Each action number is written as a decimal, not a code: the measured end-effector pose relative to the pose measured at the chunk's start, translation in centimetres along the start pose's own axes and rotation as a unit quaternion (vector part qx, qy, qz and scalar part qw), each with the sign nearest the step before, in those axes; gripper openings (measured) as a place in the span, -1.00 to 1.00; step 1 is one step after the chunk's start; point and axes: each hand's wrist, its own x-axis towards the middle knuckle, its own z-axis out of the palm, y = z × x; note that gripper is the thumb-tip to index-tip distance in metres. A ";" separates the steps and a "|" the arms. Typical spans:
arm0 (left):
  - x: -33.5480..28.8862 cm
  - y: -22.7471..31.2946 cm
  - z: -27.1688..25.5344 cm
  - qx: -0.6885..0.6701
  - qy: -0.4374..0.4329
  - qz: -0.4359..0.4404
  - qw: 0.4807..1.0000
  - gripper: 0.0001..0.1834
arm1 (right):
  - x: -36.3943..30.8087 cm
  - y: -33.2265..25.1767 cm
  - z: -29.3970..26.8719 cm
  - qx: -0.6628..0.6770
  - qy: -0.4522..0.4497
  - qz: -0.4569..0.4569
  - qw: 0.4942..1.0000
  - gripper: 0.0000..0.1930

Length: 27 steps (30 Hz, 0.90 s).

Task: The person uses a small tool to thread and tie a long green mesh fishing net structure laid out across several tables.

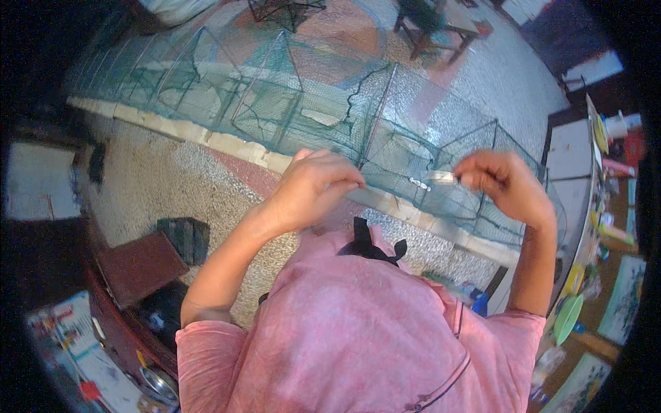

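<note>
A long green mesh net (pixel 289 110) stretched over thin wire frames runs across the speckled floor from upper left to right. My left hand (pixel 315 186) is raised in front of it, fingers pinched together at the net's edge near a wire rib. My right hand (pixel 506 184) is level with it to the right, fingers closed on a small pale flat tool (pixel 441 178) that points left toward the mesh. A thin line with small light spots (pixel 418 183) shows between the two hands. My pink shirt (pixel 365 323) fills the lower middle.
A pale stone kerb (pixel 206 141) runs under the net. A dark brown box (pixel 141 265) and a dark ribbed object (pixel 184 237) sit at lower left. A wooden stool (pixel 441 31) stands at the top. Cluttered shelves with coloured items (pixel 606 227) line the right.
</note>
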 end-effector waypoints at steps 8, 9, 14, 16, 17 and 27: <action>0.6 -1.0 -0.9 0.061 -0.089 0.082 0.991 -0.87 | -3.8 1.3 5.2 0.181 0.222 0.175 0.942 -0.86; 0.6 -1.1 -1.2 0.082 -0.101 0.096 0.987 -0.86 | -4.3 1.4 6.1 0.174 0.226 0.172 0.943 -0.86; 0.2 -1.4 -2.1 0.196 -0.124 0.165 0.958 -0.82 | -4.2 -0.6 11.1 0.081 0.246 0.107 0.960 -0.88; 0.6 -1.6 -2.7 0.243 -0.122 0.181 0.945 -0.82 | -3.3 -0.8 13.0 0.047 0.269 0.067 0.960 -0.85; 0.8 -1.7 -3.0 0.254 -0.117 0.181 0.943 -0.82 | -2.7 -0.7 13.7 0.046 0.276 0.068 0.958 -0.84; 3.2 -3.3 -2.9 0.226 -0.095 0.148 0.958 -0.90 | 2.0 2.1 17.0 0.019 0.364 0.006 0.931 -0.85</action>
